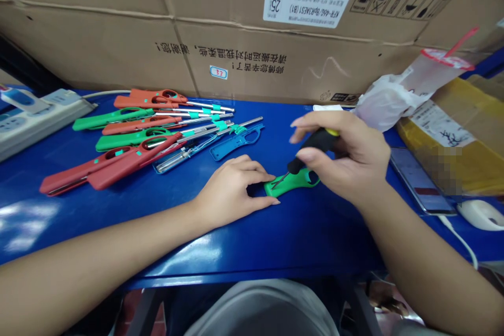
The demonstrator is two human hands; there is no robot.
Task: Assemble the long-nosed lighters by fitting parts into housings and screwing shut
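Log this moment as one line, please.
left hand: pinching end of green casing | right hand: holding screwdriver, tip at casing | lighters: grouped on blue table beyond left forearm

Bare forearms [118,249], grey clothing [263,310]

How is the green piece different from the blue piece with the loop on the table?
The green piece is bright green; the blue piece is blue.
The left hand pinches the green piece, while no hand touches the blue piece.
The screwdriver points down at the green piece; the blue piece lies beside the lighters.
Both have a loop-like opening toward the right end.
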